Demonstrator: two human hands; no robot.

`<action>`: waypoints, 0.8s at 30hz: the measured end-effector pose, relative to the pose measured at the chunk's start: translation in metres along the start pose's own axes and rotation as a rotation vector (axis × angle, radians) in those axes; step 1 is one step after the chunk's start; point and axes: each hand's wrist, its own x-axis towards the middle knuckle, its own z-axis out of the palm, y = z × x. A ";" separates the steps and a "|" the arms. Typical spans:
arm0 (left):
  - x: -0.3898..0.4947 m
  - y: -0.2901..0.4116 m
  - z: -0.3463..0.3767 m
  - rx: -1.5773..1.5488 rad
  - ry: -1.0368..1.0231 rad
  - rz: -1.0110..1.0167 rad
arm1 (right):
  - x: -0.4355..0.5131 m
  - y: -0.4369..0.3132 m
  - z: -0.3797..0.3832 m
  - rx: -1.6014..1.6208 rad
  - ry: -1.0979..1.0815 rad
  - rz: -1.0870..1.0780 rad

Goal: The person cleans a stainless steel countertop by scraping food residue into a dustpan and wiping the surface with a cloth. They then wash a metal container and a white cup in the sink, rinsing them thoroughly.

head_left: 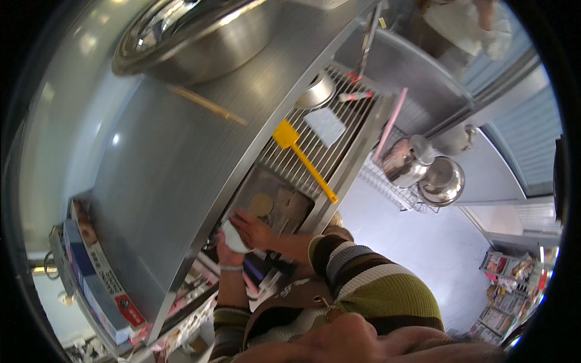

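A round white dish [236, 237], perhaps a shallow bowl, is held over the near end of a steel sink. My left hand [228, 250], with a band at the wrist, grips it from the near side. Across its far side lies my right hand [255, 230], palm down with fingers stretched out. Whether anything is under the right palm is hidden. Beyond the right hand, a round yellowish thing [262, 205] lies in the sink basin [247, 187]. Further off, a yellow spatula [307, 161] rests on a metal rod rack [313, 152] over the sink.
A pale blue cloth [325, 127], a metal pot [317, 93] and a red-and-white tool [355, 96] sit on the rack. Left is a steel shelf [181, 149] with a large steel bowl [213, 56], a wooden stick [209, 105] and boxes [93, 286]. Steel pots [411, 163] stand right.
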 end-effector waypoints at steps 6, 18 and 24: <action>0.010 0.016 -0.048 0.662 0.375 0.090 | -0.006 -0.038 0.007 0.075 -0.211 -0.158; 0.016 0.012 -0.026 -0.162 0.145 0.174 | -0.003 0.027 0.011 0.198 -0.056 0.677; 0.032 -0.015 -0.059 0.536 0.559 0.256 | -0.006 0.020 0.002 0.259 -0.068 0.663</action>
